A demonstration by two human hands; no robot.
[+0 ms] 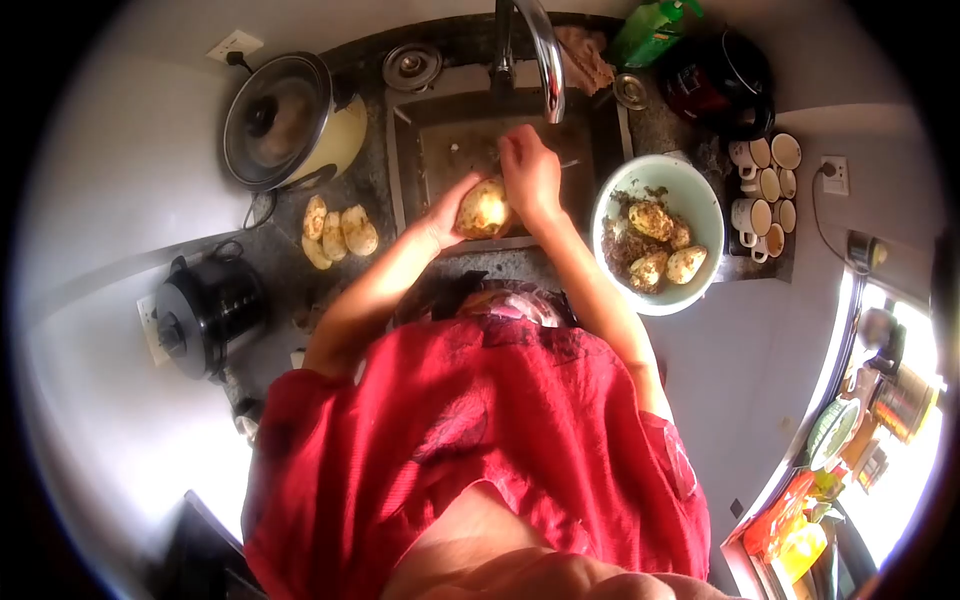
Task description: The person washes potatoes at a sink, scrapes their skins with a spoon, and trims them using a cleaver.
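Note:
Over the sink, my left hand holds a large yellow-brown root vegetable from its left side. My right hand is closed just above and to the right of it; a thin light piece sticks out at its right, and what the fingers hold is too small to make out. To the right, a pale green bowl contains several similar vegetables with brown scraps. Several pale pieces lie on the counter left of the sink.
A chrome faucet arches over the sink. A cream pot and a black cooker stand left. At the right are several mugs, a black appliance, a green bottle and a brown cloth.

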